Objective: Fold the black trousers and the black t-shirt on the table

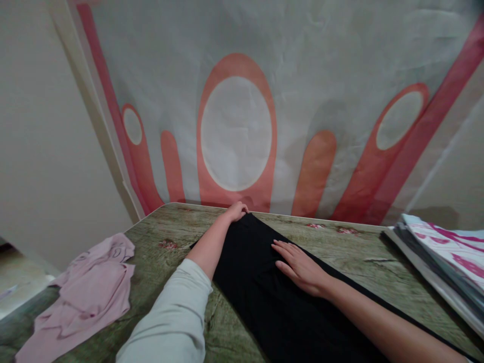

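A long black piece of cloth, perhaps folded trousers (242, 267), lies stretched from the far edge of the table toward the lower right. My left hand (237, 210) is at its far end, fingers curled closed on the cloth's corner; the fingertips are partly hidden. Flat on the middle of the black cloth rests my right hand (300, 267), fingers extended and holding nothing. The near end of the cloth runs out of view at the bottom, and my right forearm covers part of it.
A crumpled pink garment (91, 292) lies on the left of the wood-patterned table (223, 327). At the right edge stands a stack of folded cloths (446, 262), the top one white and pink. Behind the table hangs a grey sheet (295, 60) with orange shapes.
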`<state>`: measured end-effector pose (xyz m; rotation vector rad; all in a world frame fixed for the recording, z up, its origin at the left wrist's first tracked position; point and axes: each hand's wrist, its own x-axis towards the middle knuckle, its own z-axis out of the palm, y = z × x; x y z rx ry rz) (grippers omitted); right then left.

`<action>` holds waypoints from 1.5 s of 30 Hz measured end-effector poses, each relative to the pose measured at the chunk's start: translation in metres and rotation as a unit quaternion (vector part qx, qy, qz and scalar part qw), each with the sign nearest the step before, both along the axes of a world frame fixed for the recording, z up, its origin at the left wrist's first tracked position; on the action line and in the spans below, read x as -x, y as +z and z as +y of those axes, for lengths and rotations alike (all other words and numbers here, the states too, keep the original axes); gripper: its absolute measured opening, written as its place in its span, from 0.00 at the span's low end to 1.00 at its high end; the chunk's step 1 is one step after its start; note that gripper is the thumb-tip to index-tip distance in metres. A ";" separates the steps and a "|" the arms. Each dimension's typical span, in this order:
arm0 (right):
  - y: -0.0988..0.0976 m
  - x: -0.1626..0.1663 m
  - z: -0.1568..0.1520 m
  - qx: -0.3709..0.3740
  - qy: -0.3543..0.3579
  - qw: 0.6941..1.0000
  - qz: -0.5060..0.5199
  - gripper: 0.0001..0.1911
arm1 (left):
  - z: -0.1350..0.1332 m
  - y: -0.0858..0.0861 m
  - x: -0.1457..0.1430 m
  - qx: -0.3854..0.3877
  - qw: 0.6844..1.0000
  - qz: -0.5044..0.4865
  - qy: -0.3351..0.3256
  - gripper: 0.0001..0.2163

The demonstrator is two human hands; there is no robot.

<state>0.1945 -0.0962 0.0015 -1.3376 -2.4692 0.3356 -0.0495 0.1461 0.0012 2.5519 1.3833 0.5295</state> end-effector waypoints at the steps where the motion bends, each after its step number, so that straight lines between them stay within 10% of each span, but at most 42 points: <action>1: 0.000 0.000 0.000 0.000 -0.001 1.000 0.000 0.31 | 0.000 0.000 0.000 -0.001 1.000 -0.007 0.012 0.08; 22: -0.007 -0.001 0.003 0.004 -0.044 0.999 -0.009 0.34 | -0.015 0.003 -0.004 -0.023 0.974 -0.022 0.223 0.11; 45: -0.016 -0.004 0.006 -0.011 -0.052 0.998 -0.036 0.36 | -0.048 0.011 -0.028 -0.048 0.966 0.020 0.252 0.09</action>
